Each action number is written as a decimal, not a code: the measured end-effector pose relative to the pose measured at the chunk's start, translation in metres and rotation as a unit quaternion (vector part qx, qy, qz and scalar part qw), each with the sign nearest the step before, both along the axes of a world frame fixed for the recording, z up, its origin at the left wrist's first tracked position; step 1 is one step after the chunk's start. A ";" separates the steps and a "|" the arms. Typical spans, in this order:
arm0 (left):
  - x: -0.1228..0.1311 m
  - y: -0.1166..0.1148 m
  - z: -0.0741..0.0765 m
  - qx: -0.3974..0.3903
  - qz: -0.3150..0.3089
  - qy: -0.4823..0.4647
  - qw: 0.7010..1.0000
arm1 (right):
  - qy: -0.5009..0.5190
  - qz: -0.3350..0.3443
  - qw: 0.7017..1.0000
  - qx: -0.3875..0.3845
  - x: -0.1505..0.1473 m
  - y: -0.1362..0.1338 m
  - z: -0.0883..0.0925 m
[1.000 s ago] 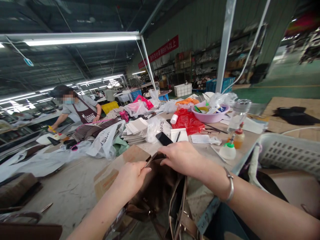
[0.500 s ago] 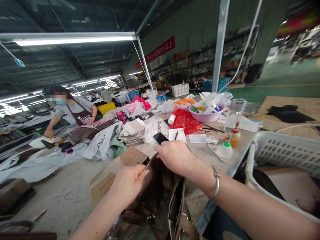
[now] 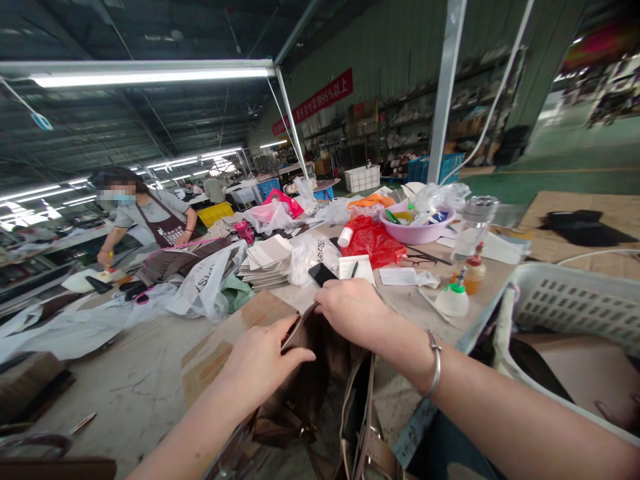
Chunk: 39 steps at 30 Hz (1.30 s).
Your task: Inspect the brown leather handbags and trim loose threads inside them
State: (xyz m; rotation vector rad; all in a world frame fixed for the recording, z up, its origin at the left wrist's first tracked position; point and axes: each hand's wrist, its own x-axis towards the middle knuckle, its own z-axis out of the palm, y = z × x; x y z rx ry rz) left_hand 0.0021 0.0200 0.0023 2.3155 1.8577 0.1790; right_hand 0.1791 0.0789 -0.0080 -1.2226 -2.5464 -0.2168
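A brown handbag (image 3: pixel 295 400) stands in front of me on the table, its mouth facing up and its inside dark. My right hand (image 3: pixel 353 310) pinches the far part of the bag's rim. At the same rim, on the near left, rests my left hand (image 3: pixel 265 357); its thumb is stretched away from the fingers and not pressing on the edge. The fingertips of that hand are partly hidden behind the rim. Straps and metal fittings hang at the bag's lower front. A flattened piece of cardboard (image 3: pixel 205 363) lies under its left side.
Beyond my hands are a dark phone (image 3: pixel 323 273), stacked grey panels (image 3: pixel 265 267), a red plastic bag (image 3: pixel 373 243) and a pink basin (image 3: pixel 417 230). Small bottles (image 3: pixel 453 300) stand to the right, beside a white crate (image 3: pixel 515 293). A co-worker (image 3: pixel 150 210) works at the left.
My left thumb has lifted off the bag's rim and spread away from the fingers. My right hand keeps its pinch. The view has shifted slightly.
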 end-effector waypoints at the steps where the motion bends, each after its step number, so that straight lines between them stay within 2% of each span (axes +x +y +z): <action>1: 0.002 0.002 0.002 0.010 0.004 0.010 1.000 | 0.002 0.003 1.000 0.001 0.000 0.000 0.000; 4: 0.009 0.014 0.003 0.040 0.003 0.049 0.998 | 0.003 0.002 1.000 0.002 0.001 0.001 0.001; 8: 0.012 0.028 -0.002 0.044 -0.010 0.077 0.996 | -0.007 -0.016 1.000 -0.020 0.003 0.001 0.003; 12: 0.010 0.030 -0.008 0.041 0.001 0.047 0.998 | -0.004 -0.010 1.000 -0.024 0.006 0.000 0.004; 20: 0.012 0.026 -0.008 0.028 0.010 0.001 1.000 | 0.013 -0.014 1.000 -0.022 0.008 -0.004 0.006; 29: 0.014 0.029 0.005 -0.013 -0.040 -0.058 0.997 | 0.009 -0.009 1.000 -0.025 0.007 -0.005 0.008; 32: 0.016 0.033 0.005 -0.015 -0.034 -0.059 0.998 | 0.001 -0.010 0.999 -0.036 0.006 -0.005 0.009; 36: 0.018 0.036 0.000 0.003 -0.013 -0.049 0.999 | 0.062 -0.001 0.996 -0.058 0.015 -0.003 0.011; 39: 0.017 0.037 -0.003 0.014 0.002 -0.042 0.999 | 0.177 0.038 0.978 -0.098 0.033 -0.010 0.014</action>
